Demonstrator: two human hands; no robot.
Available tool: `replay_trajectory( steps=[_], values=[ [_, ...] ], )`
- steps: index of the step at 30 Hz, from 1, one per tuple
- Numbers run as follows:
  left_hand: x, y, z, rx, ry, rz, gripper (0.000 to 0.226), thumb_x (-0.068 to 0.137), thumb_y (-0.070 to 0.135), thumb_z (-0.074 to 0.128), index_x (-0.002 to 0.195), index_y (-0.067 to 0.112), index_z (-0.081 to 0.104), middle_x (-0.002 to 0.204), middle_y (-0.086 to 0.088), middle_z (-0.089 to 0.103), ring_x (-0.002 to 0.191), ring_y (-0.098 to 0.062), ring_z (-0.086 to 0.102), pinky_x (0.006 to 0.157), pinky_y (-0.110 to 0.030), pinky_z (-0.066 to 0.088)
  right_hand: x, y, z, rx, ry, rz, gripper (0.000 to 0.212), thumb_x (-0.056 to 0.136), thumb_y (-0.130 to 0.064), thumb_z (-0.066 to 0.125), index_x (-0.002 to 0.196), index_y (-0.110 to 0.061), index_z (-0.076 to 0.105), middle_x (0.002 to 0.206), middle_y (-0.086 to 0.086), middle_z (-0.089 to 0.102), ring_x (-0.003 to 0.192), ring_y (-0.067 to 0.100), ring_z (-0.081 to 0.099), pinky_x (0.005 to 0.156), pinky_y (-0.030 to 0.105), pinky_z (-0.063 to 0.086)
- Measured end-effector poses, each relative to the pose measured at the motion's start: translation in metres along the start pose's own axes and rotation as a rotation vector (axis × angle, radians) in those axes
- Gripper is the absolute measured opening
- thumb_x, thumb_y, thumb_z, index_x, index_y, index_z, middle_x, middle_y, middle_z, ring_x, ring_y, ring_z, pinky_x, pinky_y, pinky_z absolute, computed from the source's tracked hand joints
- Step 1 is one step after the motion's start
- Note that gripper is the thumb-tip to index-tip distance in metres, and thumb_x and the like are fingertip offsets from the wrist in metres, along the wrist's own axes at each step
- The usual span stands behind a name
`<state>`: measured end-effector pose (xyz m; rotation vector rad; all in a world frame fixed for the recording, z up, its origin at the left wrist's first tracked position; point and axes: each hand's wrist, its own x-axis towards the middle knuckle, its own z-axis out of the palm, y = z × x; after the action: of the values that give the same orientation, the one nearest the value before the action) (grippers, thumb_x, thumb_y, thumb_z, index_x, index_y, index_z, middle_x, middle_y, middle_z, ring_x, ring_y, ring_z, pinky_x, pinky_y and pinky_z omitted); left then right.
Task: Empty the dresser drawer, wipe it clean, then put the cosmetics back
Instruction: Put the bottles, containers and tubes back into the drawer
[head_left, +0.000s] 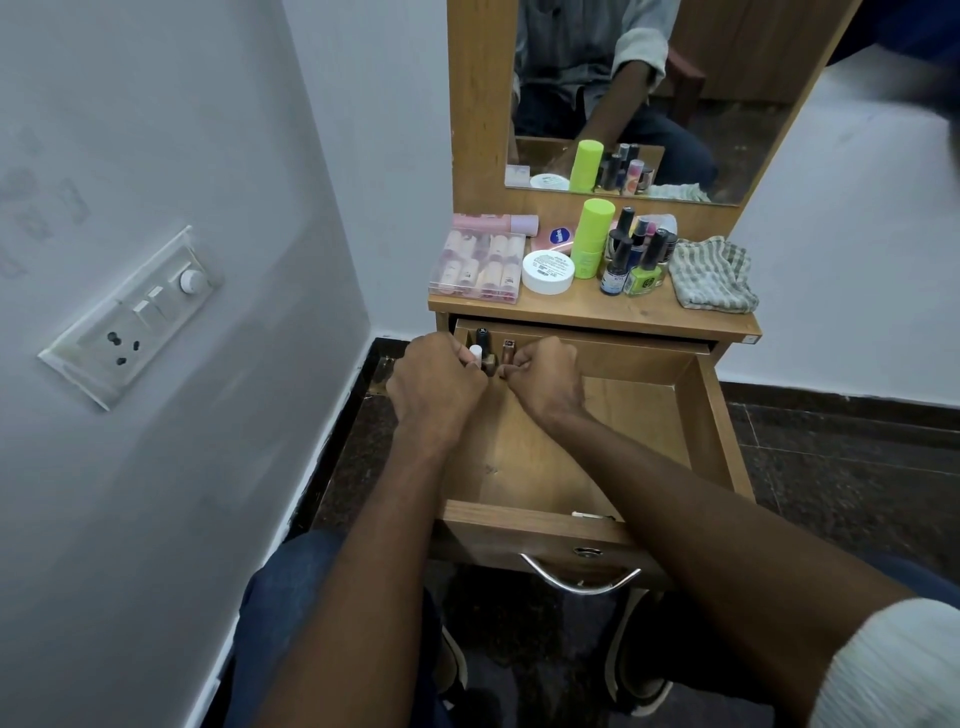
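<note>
The wooden dresser drawer (717, 415) is pulled out, its floor mostly bare. Both hands reach into its far left corner. My left hand (436, 384) has its fingers curled round a small white-capped bottle (475, 354). My right hand (545, 376) is curled beside a small brown bottle (507, 351); its fingertips are hidden, so contact is unclear. A black-capped bottle (483, 340) stands between the hands. On the dresser top sit a clear box of cosmetics (478, 267), a white jar (547, 271), a lime green tube (592, 236), several nail polish bottles (636, 257) and a striped cloth (714, 275).
A mirror (649, 93) rises behind the dresser top. A grey wall with a switch panel (130, 317) stands close on the left. The drawer's metal handle (579, 577) is near my knees. Dark stone floor surrounds the dresser.
</note>
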<state>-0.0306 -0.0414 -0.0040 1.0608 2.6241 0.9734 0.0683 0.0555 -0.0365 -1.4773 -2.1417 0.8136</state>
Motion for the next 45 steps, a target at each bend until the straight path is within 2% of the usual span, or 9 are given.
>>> replay_trajectory(
  steps=[9, 13, 17, 20, 24, 29, 33, 37, 45],
  values=[
    [-0.001, 0.001, -0.001, 0.012, -0.01, 0.002, 0.006, 0.093, 0.028, 0.076, 0.087, 0.027, 0.077, 0.099, 0.006, 0.075, 0.092, -0.017, 0.07, 0.071, -0.031, 0.048, 0.0, -0.008, 0.002, -0.051, 0.013, 0.009, 0.012, 0.094, -0.019, 0.078, 0.083, -0.016, 0.081, 0.086, 0.002, 0.076, 0.087, 0.017, 0.071, 0.075, 0.035, 0.062],
    [0.0, 0.0, -0.001, 0.025, -0.002, 0.012, 0.007, 0.093, 0.028, 0.074, 0.088, 0.026, 0.078, 0.099, 0.006, 0.075, 0.094, -0.018, 0.07, 0.072, -0.031, 0.049, -0.001, -0.005, 0.001, -0.048, 0.013, 0.005, 0.01, 0.09, -0.02, 0.082, 0.08, -0.018, 0.081, 0.086, 0.002, 0.075, 0.088, 0.017, 0.07, 0.072, 0.029, 0.058],
    [-0.002, 0.005, -0.004, 0.074, 0.032, 0.039, 0.007, 0.093, 0.028, 0.073, 0.087, 0.026, 0.076, 0.097, 0.003, 0.074, 0.093, -0.024, 0.071, 0.077, -0.036, 0.055, -0.006, 0.004, -0.012, -0.035, -0.003, -0.001, 0.011, 0.087, -0.022, 0.085, 0.078, -0.017, 0.081, 0.085, 0.002, 0.076, 0.088, 0.018, 0.071, 0.077, 0.033, 0.06],
    [-0.003, 0.013, -0.005, 0.032, 0.026, 0.074, 0.008, 0.091, 0.028, 0.071, 0.083, 0.03, 0.072, 0.09, 0.01, 0.073, 0.091, -0.021, 0.07, 0.082, -0.038, 0.058, -0.012, 0.008, -0.032, 0.013, 0.089, -0.036, 0.016, 0.09, -0.016, 0.077, 0.075, -0.018, 0.08, 0.08, -0.005, 0.078, 0.082, 0.014, 0.073, 0.073, 0.03, 0.06],
    [-0.006, 0.029, 0.002, -0.12, -0.054, 0.177, 0.007, 0.093, 0.032, 0.074, 0.087, 0.034, 0.072, 0.082, 0.019, 0.07, 0.082, -0.003, 0.067, 0.083, -0.037, 0.06, -0.017, 0.005, -0.061, 0.102, 0.373, -0.113, 0.015, 0.092, -0.029, 0.074, 0.081, -0.02, 0.077, 0.071, -0.009, 0.072, 0.068, 0.009, 0.066, 0.063, 0.027, 0.052],
    [-0.008, 0.039, 0.009, -0.153, -0.1, 0.284, 0.006, 0.093, 0.032, 0.078, 0.09, 0.034, 0.073, 0.083, 0.019, 0.071, 0.08, 0.0, 0.066, 0.082, -0.039, 0.063, -0.004, 0.01, -0.093, 0.251, 0.641, -0.136, 0.022, 0.09, -0.032, 0.078, 0.085, -0.018, 0.062, 0.073, -0.004, 0.063, 0.066, 0.013, 0.059, 0.06, 0.03, 0.05],
    [-0.009, 0.035, 0.01, -0.164, -0.092, 0.29, 0.004, 0.093, 0.032, 0.078, 0.092, 0.033, 0.075, 0.083, 0.02, 0.071, 0.079, 0.001, 0.066, 0.082, -0.038, 0.063, 0.013, 0.016, -0.107, 0.285, 0.688, -0.123, 0.026, 0.091, -0.034, 0.077, 0.099, -0.02, 0.057, 0.075, -0.003, 0.061, 0.067, 0.012, 0.059, 0.062, 0.029, 0.05],
    [-0.008, 0.031, 0.011, -0.173, -0.084, 0.266, 0.003, 0.093, 0.031, 0.077, 0.091, 0.032, 0.075, 0.077, 0.021, 0.068, 0.076, 0.001, 0.065, 0.081, -0.04, 0.063, 0.031, 0.015, -0.115, 0.243, 0.703, -0.085, 0.027, 0.092, -0.037, 0.074, 0.107, -0.02, 0.058, 0.079, -0.004, 0.063, 0.071, 0.011, 0.06, 0.059, 0.022, 0.042],
    [-0.006, 0.03, 0.012, -0.166, -0.083, 0.261, 0.002, 0.093, 0.033, 0.075, 0.091, 0.033, 0.075, 0.079, 0.019, 0.07, 0.078, -0.002, 0.066, 0.078, -0.038, 0.062, 0.04, 0.016, -0.116, 0.124, 0.67, -0.037, 0.022, 0.095, -0.034, 0.07, 0.102, -0.013, 0.071, 0.092, 0.002, 0.072, 0.085, 0.018, 0.066, 0.071, 0.038, 0.057]
  ],
)
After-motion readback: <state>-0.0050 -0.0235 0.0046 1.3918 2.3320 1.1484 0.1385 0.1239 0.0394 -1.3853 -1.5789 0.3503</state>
